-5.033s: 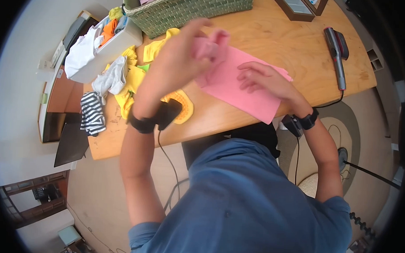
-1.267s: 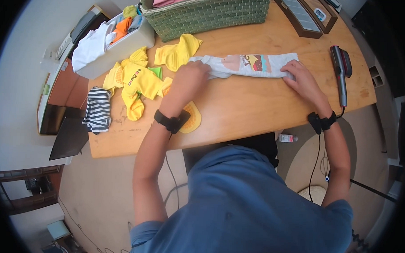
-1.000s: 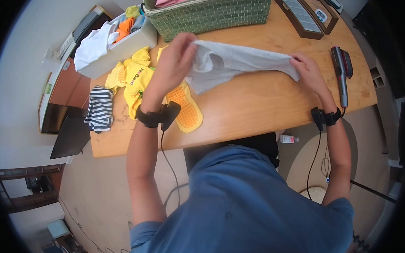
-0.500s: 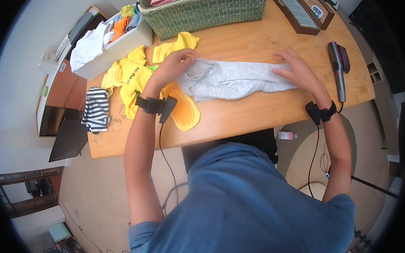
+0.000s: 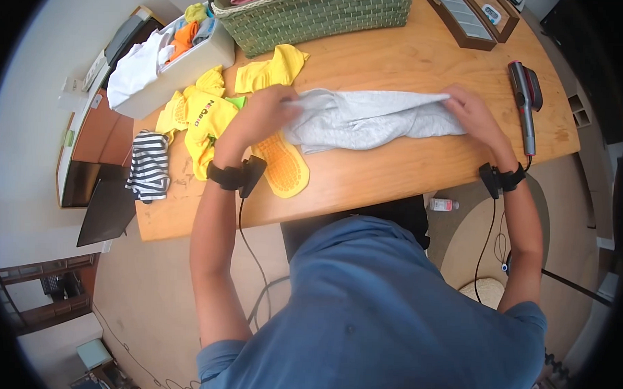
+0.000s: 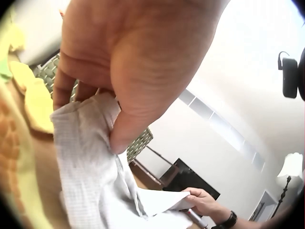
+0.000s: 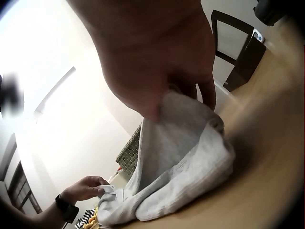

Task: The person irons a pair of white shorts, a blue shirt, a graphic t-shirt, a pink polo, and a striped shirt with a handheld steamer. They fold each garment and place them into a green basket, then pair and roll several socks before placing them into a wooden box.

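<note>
A light grey garment (image 5: 369, 120) stretches between the two hands over the wooden table. At its left end, the left hand (image 5: 263, 114) pinches the cloth; in the left wrist view the thumb and fingers of that hand (image 6: 128, 62) hold the ribbed grey edge (image 6: 81, 129). The right hand (image 5: 477, 118) grips the upper right corner, and in the right wrist view this hand (image 7: 162, 71) pinches the raised cloth (image 7: 176, 129). Beside the left forearm lie a yellow printed garment (image 5: 208, 119) and a yellow-orange sole-shaped piece (image 5: 285, 169).
A green woven basket (image 5: 317, 22) and a white bin of clothes (image 5: 182, 70) stand at the back. Striped cloth (image 5: 149, 167) lies at the left edge, another yellow cloth (image 5: 271, 71) behind the left hand. Right: a brown case (image 5: 468, 25) and a corded brush-like appliance (image 5: 524, 106).
The pink cloth is gone from the table front, and the grey garment lies there, turned from its printed side. Since half a second ago, the right hand has taken hold of its corner and lifted it.
</note>
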`<state>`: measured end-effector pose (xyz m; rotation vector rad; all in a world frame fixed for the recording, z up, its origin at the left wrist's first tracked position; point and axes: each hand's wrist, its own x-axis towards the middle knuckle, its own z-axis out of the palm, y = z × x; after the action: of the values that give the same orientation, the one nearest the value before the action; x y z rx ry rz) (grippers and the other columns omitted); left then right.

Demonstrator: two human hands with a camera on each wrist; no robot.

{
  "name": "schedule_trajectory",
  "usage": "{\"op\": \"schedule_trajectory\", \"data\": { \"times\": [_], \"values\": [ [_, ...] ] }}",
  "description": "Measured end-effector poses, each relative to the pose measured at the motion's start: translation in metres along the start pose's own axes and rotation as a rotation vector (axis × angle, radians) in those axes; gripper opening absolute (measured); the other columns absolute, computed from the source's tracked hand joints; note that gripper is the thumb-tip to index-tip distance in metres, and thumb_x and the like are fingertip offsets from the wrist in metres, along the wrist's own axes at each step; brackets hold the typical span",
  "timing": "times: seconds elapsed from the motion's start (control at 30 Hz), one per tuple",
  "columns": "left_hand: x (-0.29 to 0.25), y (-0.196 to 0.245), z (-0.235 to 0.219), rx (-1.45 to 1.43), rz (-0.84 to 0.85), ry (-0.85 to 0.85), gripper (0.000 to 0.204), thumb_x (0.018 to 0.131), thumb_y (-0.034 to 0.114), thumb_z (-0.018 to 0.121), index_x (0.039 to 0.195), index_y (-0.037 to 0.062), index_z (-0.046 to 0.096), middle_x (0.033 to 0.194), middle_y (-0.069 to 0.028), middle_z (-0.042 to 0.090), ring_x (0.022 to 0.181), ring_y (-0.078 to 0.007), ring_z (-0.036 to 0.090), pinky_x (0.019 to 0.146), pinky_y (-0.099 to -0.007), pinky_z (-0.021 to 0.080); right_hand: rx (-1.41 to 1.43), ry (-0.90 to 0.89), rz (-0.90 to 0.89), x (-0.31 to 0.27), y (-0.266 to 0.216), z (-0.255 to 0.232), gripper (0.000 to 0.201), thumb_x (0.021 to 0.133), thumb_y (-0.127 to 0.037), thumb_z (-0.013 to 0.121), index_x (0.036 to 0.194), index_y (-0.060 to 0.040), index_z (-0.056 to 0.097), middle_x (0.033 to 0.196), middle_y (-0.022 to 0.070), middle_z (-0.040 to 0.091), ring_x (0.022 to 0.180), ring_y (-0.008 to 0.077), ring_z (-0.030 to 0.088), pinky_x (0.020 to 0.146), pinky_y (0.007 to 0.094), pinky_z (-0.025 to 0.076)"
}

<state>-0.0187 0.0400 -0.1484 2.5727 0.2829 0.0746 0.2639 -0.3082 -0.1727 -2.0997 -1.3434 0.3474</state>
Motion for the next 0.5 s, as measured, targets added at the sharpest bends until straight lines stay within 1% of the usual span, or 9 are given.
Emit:
{"op": "schedule_trajectory", "data": {
  "times": [0.07,0.1,0.17,0.2,0.23,0.3,0.4,0.43,0.5],
  "values": [
    [0.002,0.015,-0.023,-0.124,-0.032,0.051,0.023,0.091,0.018,0.071,0.106,0.0023,0.064,0.085,-0.0031,0.063,0.082,-0.013,0.059,0.074,-0.0278,0.048,0.15,0.127,0.102,0.004,-0.007,-0.018,0.023,0.098,-0.016,0.052,0.11,-0.0003,0.064,0.099,0.0046,0.064,0.095,0.0155,0.058,0.085,0.0307,0.047],
    [0.005,0.019,-0.032,-0.161,-0.007,0.099,0.02,0.092,0.017,0.069,0.105,0.0025,0.064,0.084,-0.0015,0.062,0.081,-0.0111,0.057,0.073,-0.0264,0.047,0.224,0.192,0.151,0.007,-0.012,-0.03,0.024,0.101,-0.018,0.05,0.111,-0.0005,0.064,0.097,0.0022,0.063,0.094,0.0119,0.057,0.084,0.0294,0.046],
    [0.014,0.023,-0.053,-0.232,0.05,0.195,0.015,0.095,0.016,0.066,0.101,0.0027,0.063,0.083,0.0017,0.061,0.079,-0.0073,0.054,0.07,-0.0234,0.045,0.214,0.22,-0.061,0.024,-0.006,-0.067,0.025,0.102,-0.021,0.05,0.111,-0.0017,0.064,0.095,-0.0032,0.061,0.09,0.0061,0.053,0.081,0.0263,0.045],
    [0.022,0.025,-0.064,-0.351,0.12,0.21,0.014,0.096,0.017,0.066,0.098,0.0032,0.063,0.086,0.0035,0.061,0.079,-0.0044,0.053,0.068,-0.0206,0.043,0.169,0.257,-0.078,0.032,-0.009,-0.086,0.025,0.103,-0.021,0.05,0.111,-0.0019,0.064,0.095,-0.0035,0.06,0.089,0.0056,0.053,0.081,0.0248,0.044],
    [0.031,0.03,-0.075,-0.326,0.151,0.292,0.015,0.096,0.017,0.067,0.099,0.0028,0.063,0.087,0.0031,0.062,0.079,-0.0047,0.054,0.068,-0.0205,0.043,0.125,0.296,-0.095,0.038,-0.014,-0.107,0.025,0.103,-0.022,0.051,0.112,-0.002,0.064,0.096,-0.0038,0.06,0.088,0.0051,0.052,0.081,0.0233,0.043],
    [0.045,0.046,-0.096,-0.279,0.212,0.455,0.017,0.095,0.017,0.068,0.101,0.0019,0.064,0.088,0.0023,0.064,0.081,-0.0051,0.056,0.07,-0.0205,0.045,0.153,0.371,-0.054,0.053,-0.019,-0.149,0.032,0.103,-0.028,0.052,0.119,-0.0023,0.062,0.108,-0.0005,0.062,0.106,0.0081,0.052,0.095,0.024,0.039],
    [0.053,0.075,-0.122,-0.367,0.336,0.63,0.017,0.094,0.014,0.069,0.104,0.0006,0.065,0.093,0.0007,0.066,0.085,-0.0058,0.059,0.074,-0.0214,0.048,0.159,0.538,-0.154,0.046,-0.078,-0.185,0.019,0.103,-0.018,0.055,0.106,-0.0006,0.063,0.09,0.0019,0.064,0.087,0.0084,0.061,0.074,0.0232,0.052],
    [0.05,0.083,-0.128,-0.35,0.377,0.633,0.017,0.094,0.012,0.069,0.105,0.0002,0.065,0.094,0.0001,0.067,0.086,-0.0063,0.06,0.075,-0.0218,0.049,0.154,0.529,-0.129,0.039,-0.078,-0.192,0.024,0.103,-0.022,0.055,0.11,-0.0011,0.062,0.097,0.0016,0.063,0.094,0.0083,0.058,0.081,0.0233,0.048],
    [0.034,0.099,-0.131,-0.319,0.452,0.638,0.017,0.093,0.01,0.069,0.106,-0.0005,0.065,0.096,-0.0011,0.068,0.087,-0.0072,0.062,0.077,-0.0226,0.05,0.146,0.508,-0.077,0.019,-0.062,-0.207,0.034,0.103,-0.03,0.053,0.12,-0.002,0.062,0.11,0.0009,0.063,0.108,0.008,0.052,0.096,0.0236,0.039]
  ]
}}
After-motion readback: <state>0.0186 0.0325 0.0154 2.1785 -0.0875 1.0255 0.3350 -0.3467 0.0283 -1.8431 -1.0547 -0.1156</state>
